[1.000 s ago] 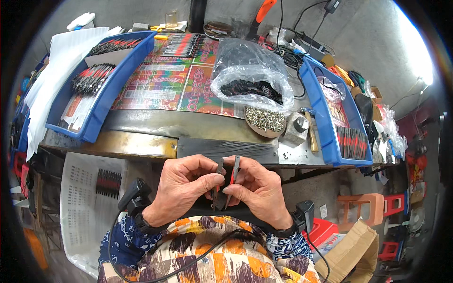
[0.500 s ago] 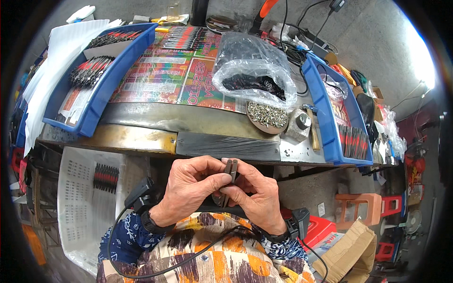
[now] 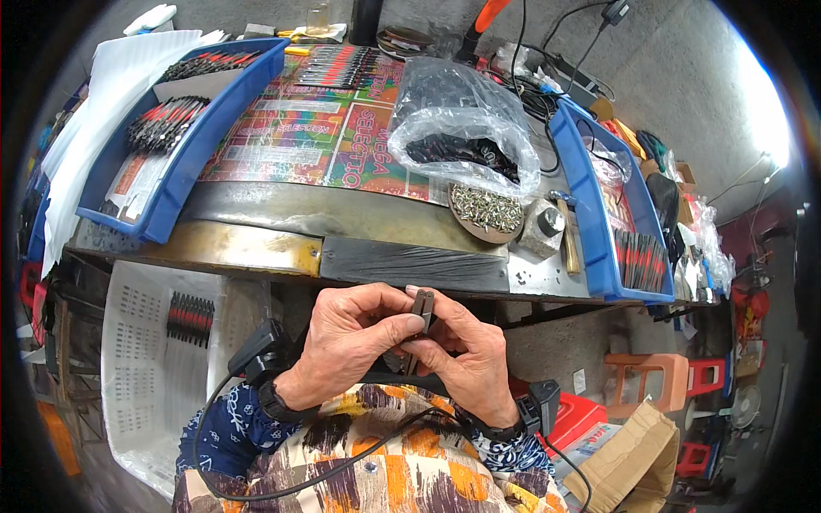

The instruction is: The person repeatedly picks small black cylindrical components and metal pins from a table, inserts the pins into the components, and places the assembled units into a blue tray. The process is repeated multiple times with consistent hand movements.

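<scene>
Hands point(image 3: 352, 344) close together, turned inward, pinching slim dark pieces point(image 3: 423, 304)

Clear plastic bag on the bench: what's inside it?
Small black parts show at the open mouth of the clear plastic bag. Whatever lies beneath those top pieces is covered and cannot be seen.

My apron point(image 3: 385, 445) is cream with brushy orange, yellow and purple patches; my sleeves point(image 3: 224, 430), navy with white motifs. The strips point(image 3: 423, 304) I hold are grey-brown. At the workbench's point(image 3: 299, 205) left and right edges, the bins point(image 3: 586, 209) are blue.
</scene>
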Available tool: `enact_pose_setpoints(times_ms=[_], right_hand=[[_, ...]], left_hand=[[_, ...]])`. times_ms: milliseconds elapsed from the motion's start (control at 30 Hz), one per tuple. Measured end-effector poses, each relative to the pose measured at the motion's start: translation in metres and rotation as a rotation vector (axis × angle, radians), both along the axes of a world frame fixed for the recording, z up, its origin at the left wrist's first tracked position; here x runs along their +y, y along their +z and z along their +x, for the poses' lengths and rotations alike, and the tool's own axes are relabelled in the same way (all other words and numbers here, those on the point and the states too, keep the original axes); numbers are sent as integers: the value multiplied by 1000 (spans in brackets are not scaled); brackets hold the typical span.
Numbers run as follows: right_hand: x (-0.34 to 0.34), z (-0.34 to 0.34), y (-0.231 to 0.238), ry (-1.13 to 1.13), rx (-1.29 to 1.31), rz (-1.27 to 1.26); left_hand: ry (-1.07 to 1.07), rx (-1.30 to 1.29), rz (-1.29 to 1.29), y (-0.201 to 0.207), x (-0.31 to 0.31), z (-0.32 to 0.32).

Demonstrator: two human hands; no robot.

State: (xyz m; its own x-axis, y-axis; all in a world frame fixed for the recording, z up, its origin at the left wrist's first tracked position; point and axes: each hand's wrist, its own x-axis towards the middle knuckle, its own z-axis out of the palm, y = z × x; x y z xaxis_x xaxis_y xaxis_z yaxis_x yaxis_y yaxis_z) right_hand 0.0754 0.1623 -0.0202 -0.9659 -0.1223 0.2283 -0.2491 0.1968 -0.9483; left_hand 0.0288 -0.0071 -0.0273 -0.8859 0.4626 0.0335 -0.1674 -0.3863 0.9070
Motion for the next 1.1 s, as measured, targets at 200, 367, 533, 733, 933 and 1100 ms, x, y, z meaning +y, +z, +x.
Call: enact_pose_setpoints(times_ms=[200,367,533,733,933,1100], right_hand=[[1,1,0,10,-46,-40],[2,2,0,3,-108,-57],[4,0,-1,2,-112,-41],[5,-10,7,-10,-64,-18],[12,-35,30,-45,3,-48],[13,-59,57,-66,74,-84]], left_hand=[[-15,10,-27,-1,0,-2],[-41,-13,-17,-2,1,-4],[-55,-31,-4,-3,3,-7],[-59,-35,-8,6,7,-17],[-36,140,-27,35,16,-44],[-42,278,1,64,21,-68]])
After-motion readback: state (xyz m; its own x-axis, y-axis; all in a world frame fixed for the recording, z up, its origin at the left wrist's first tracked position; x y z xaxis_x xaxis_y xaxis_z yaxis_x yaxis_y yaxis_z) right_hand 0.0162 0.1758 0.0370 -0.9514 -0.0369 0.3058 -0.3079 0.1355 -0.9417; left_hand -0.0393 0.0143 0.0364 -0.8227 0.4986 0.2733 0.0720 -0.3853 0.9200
